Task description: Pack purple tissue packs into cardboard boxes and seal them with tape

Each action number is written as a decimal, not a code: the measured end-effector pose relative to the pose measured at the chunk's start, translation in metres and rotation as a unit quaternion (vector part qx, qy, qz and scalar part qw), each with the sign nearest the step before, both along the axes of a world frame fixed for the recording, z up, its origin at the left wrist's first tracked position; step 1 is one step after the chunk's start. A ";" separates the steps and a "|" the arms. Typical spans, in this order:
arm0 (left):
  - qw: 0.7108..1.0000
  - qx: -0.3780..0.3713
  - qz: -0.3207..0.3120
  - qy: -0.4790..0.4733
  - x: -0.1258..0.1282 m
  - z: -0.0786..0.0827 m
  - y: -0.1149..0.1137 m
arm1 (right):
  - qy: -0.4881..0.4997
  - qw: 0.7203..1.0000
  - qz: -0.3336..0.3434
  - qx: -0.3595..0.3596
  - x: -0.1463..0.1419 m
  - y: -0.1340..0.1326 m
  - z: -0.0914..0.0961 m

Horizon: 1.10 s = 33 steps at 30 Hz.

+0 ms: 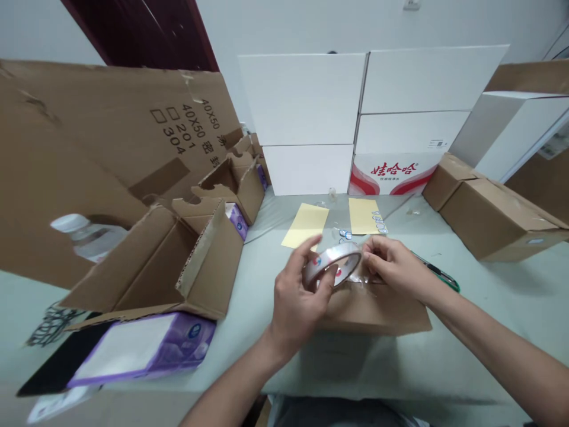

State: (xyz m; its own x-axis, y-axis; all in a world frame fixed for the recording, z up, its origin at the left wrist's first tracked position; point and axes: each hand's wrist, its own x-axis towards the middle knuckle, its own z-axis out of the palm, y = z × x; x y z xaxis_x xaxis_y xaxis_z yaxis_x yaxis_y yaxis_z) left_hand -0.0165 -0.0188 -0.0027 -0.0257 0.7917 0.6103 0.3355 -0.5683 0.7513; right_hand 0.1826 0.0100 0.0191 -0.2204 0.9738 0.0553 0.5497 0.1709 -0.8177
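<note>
My left hand (299,296) grips a roll of clear tape (331,256), thumb inside the ring and fingers round its outer side. Close to the roll's right side, my right hand (389,261) has its thumb and fingers pinched together. What lies between those fingertips is too small to make out, though a shiny strip of tape shows just below them. Both hands are over a closed cardboard box (377,311) at the table's front. Clear tape glints on the box's top.
Open cardboard boxes (208,267), a tissue pack (146,347) and a plastic bottle (91,237) are at left. Yellow papers (306,225) lie behind the hands. Right of them are a green-and-black tool (438,273) and closed cardboard boxes (498,219). White boxes (311,101) stand behind.
</note>
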 end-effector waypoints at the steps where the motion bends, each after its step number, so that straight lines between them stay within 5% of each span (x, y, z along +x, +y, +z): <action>1: 0.999 -0.045 -0.013 -0.001 -0.002 0.000 0.000 | -0.010 1.000 0.002 -0.001 0.001 0.001 -0.001; 6: 0.989 -0.125 -0.081 0.001 -0.013 -0.004 -0.002 | -0.084 0.996 0.027 0.004 0.003 -0.003 0.005; 15: 0.997 -0.005 0.034 0.065 -0.008 -0.001 -0.005 | -0.192 0.980 0.027 0.040 -0.007 -0.013 0.006; 22: 0.959 0.145 0.114 0.213 -0.008 -0.002 -0.008 | -0.270 0.961 0.009 0.059 -0.017 -0.015 0.005; 28: 0.931 0.189 0.126 0.286 0.001 0.012 -0.005 | -0.310 0.949 0.018 0.055 -0.016 -0.013 0.009; 33: 0.937 0.185 0.111 0.274 0.002 0.010 -0.005 | -0.325 0.944 0.035 0.040 -0.014 -0.009 0.017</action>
State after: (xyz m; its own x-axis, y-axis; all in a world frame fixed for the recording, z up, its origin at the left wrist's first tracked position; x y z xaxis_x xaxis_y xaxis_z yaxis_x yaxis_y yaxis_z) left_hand -0.0149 -0.0234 0.0078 0.2325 0.5360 0.8116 0.7542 -0.6262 0.1975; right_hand 0.1687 0.0012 0.0363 -0.2969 0.9541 -0.0406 0.9162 0.2726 -0.2938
